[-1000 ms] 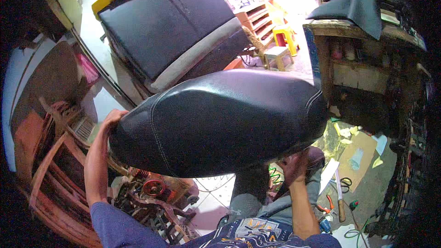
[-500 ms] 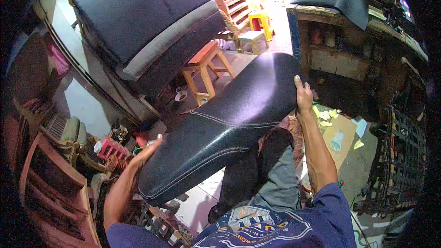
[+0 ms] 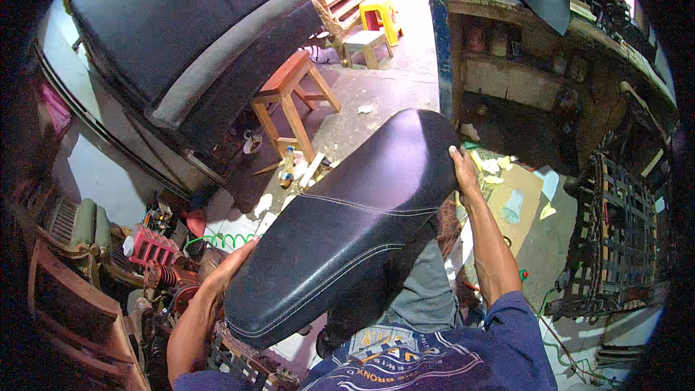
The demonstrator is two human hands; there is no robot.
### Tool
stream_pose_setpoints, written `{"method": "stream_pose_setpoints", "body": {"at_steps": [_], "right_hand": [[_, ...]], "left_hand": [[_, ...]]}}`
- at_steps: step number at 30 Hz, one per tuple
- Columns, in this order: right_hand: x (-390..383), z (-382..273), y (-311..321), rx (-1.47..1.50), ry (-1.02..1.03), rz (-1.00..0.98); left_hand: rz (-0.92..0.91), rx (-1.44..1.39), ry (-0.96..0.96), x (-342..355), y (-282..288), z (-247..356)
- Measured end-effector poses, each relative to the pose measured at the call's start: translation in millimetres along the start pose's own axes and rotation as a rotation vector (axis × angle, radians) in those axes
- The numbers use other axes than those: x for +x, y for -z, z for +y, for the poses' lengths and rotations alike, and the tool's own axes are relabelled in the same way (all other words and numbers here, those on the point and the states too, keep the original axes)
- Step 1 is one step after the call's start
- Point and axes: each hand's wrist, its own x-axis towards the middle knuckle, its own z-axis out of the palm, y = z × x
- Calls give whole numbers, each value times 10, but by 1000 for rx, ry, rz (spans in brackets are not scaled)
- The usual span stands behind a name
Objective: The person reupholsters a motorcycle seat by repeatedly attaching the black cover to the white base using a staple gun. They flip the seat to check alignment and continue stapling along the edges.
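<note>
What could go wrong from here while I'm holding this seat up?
The black seat looks smooth and shiny, so it might slip if your left hand near the narrow end or your right hand near the wide end loosened. A red-topped wooden stool stands beyond it and could get bumped by a forward swing. The green coiled hose might snag something.

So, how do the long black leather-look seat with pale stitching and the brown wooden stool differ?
Shape: the long black leather-look seat is rounded and tapers toward the person; the brown wooden stool has a flat top on straight legs.
Surface: the seat is glossy with stitched seams; the stool is bare-looking wood.
Pose: the seat is held between the left hand and right hand; the stool stands upright, untouched.
</note>
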Motion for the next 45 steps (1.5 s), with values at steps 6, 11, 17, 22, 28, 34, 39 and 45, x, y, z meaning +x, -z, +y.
{"method": "stream_pose_setpoints", "body": {"at_steps": [6,11,17,22,28,34,39,45], "right_hand": [[-466,-751,60,-792,484,-43],[-1108,-1467,-284,-733,1059,-741],[-1682,-1500,-551,-1001,988,-923],[-1677,-1244,-585,-894,978,-858],[-1681,-1284,-455,-907,1012,-819],[-1488,-1430,-207,-1209,816,-317],[-2282,-639,-95,-781,1016,-685],[-1921,172,-152,-72,75,238]], "left_hand": [[15,37,-89,201,-87,-193],[69,36,-184,-48,-362,-425],[190,216,-323,71,-444,-613],[250,296,-327,112,-347,-681],[308,383,-511,173,-400,-656],[313,376,-454,259,-564,-802],[320,326,-482,176,-626,-782],[372,353,-579,-492,-711,-531]]}}
